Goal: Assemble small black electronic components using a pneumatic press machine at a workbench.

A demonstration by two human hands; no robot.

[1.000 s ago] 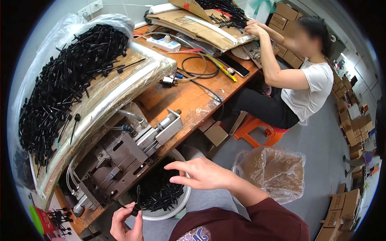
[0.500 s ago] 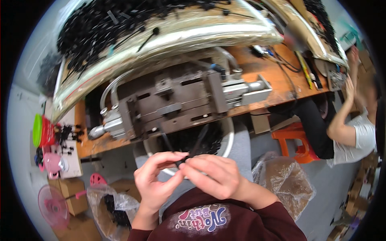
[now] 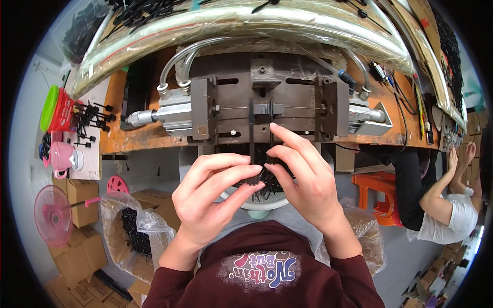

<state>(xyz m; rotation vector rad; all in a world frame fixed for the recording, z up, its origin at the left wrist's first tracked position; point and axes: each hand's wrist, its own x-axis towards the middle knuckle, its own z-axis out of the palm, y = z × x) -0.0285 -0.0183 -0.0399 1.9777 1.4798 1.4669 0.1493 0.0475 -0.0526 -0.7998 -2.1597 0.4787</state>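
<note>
Left hand (image 3: 213, 200) and right hand (image 3: 303, 182), fingers pinched on small black plastic parts (image 3: 252, 178), just below front edge of counter (image 3: 128, 141), before metal press fixture (image 3: 262, 110); white bowl (image 3: 259, 203) underneath, little clearance.

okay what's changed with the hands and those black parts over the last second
Both hands came up together in front of the metal press fixture. The left hand, earlier low by the white bowl, and the right hand, earlier open above it, now pinch black plastic parts at the fixture's slots. The view also swung to face the fixture head-on. The co-worker remains seated at the orange bench.
</note>
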